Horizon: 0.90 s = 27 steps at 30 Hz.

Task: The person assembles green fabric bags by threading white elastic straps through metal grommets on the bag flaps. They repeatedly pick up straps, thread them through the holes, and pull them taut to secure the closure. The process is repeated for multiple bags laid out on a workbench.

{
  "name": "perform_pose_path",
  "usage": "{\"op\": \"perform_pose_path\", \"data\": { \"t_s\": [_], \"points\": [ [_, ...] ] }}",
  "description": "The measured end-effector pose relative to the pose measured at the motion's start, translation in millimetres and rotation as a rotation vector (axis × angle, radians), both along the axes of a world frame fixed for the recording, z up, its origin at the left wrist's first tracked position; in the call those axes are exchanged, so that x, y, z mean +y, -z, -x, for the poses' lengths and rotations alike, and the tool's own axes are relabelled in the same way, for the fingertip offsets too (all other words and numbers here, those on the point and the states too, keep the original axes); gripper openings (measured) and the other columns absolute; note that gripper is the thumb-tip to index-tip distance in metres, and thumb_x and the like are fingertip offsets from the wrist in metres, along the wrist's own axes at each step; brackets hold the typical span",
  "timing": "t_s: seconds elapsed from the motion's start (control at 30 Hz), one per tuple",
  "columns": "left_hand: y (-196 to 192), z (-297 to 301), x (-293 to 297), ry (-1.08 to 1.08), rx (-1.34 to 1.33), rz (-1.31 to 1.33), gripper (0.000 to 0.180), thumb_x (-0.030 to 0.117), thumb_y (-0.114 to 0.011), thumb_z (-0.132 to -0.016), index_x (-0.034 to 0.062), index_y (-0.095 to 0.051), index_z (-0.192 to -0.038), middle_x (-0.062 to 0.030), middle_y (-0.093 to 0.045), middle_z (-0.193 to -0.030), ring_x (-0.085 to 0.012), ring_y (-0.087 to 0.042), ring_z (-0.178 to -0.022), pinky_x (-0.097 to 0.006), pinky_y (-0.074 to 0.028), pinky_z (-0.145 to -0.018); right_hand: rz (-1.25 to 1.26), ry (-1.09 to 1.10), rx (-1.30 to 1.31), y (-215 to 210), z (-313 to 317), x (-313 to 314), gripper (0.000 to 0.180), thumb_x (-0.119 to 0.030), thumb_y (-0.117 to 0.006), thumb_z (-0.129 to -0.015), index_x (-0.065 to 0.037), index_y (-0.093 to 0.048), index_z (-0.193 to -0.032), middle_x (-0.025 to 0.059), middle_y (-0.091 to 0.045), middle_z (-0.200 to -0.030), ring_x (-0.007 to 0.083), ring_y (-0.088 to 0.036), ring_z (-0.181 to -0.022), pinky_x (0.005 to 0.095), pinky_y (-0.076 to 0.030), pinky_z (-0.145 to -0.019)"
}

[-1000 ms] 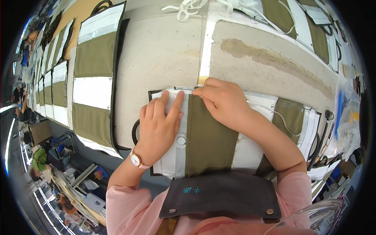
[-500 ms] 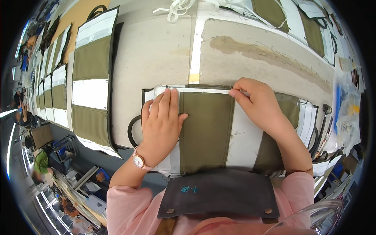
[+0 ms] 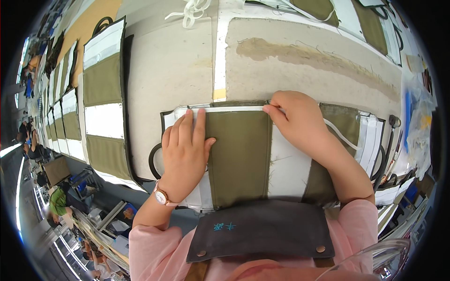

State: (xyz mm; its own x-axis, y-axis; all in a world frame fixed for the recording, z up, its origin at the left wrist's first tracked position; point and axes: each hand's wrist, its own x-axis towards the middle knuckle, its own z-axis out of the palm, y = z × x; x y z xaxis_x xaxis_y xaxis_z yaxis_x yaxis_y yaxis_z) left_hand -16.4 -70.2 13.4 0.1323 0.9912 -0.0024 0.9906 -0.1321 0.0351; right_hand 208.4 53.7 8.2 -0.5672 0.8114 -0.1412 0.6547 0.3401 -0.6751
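Observation:
A fabric panel with olive-green (image 3: pixel 238 159) and white sections lies on the bench in front of me, dark trim along its edges. A narrow white tape (image 3: pixel 234 109) runs straight along its far edge. My left hand (image 3: pixel 183 143) rests flat on the panel's left part, fingers stretched out, fingertips on the tape. My right hand (image 3: pixel 297 119) is closed in a pinch on the tape further right at the same edge. A loose white tail (image 3: pixel 344 135) curves out beside my right wrist over the panel. Black handle loops stick out at both ends.
A similar green and white panel (image 3: pixel 104 79) lies to the left, with more beyond it. Loose white tape (image 3: pixel 190 11) lies at the back. Other panels (image 3: pixel 370 28) sit at the far right. A clear plastic bag (image 3: pixel 419 136) and a long dark-handled tool (image 3: pixel 393 129) are at the right.
The white tail beside my right wrist has come into view. Both hands keep their places on the panel and tape. The whole view has shifted slightly.

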Motion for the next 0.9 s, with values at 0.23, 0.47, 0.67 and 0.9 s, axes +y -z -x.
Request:
{"op": "perform_pose_path", "data": {
  "t_s": [0.23, 0.47, 0.67, 0.9],
  "points": [
    [-4, -4, 2, 0.029, 0.079, 0.016, 0.062, 0.029, -0.067, -0.083, 0.0158, -0.048, -0.141, -0.0183, -0.052, -0.124, -0.0311, -0.054, -0.106, -0.042, -0.042, -0.092, -0.051, 0.001, -0.038, 5, 4, -1, 0.023, -0.018, -0.059, -0.086, -0.003, -0.055, -0.070, 0.0128, -0.057, -0.068, 0.0332, -0.058, -0.069, 0.0455, -0.045, -0.065],
    [-4, -9, 8, 0.049, 0.132, 0.014, 0.061, 0.041, -0.062, -0.087, 0.0207, -0.047, -0.142, -0.0218, -0.052, -0.121, -0.0332, -0.054, -0.100, -0.043, -0.044, -0.087, -0.048, -0.005, -0.048, 4, 4, 1, 0.021, -0.017, -0.060, -0.084, -0.003, -0.054, -0.069, 0.0129, -0.057, -0.065, 0.0335, -0.058, -0.067, 0.0457, -0.045, -0.063],
    [-4, -11, 7, 0.048, 0.176, 0.023, 0.061, 0.042, -0.061, -0.087, 0.0210, -0.047, -0.142, -0.0211, -0.053, -0.119, -0.0325, -0.053, -0.097, -0.041, -0.045, -0.085, -0.069, -0.007, -0.041, 5, 5, 1, 0.020, -0.016, -0.060, -0.083, -0.003, -0.054, -0.069, 0.0128, -0.057, -0.065, 0.0329, -0.058, -0.067, 0.0454, -0.046, -0.063],
    [-9, -17, 11, 0.021, 0.230, 0.031, 0.061, 0.046, -0.061, -0.085, 0.0217, -0.050, -0.140, -0.0181, -0.053, -0.117, -0.0326, -0.052, -0.102, -0.048, -0.037, -0.095, -0.025, -0.014, -0.060, 3, 4, 3, 0.019, -0.017, -0.060, -0.083, -0.003, -0.056, -0.069, 0.0125, -0.058, -0.066, 0.0327, -0.059, -0.068, 0.0452, -0.047, -0.064]
  ]
}}
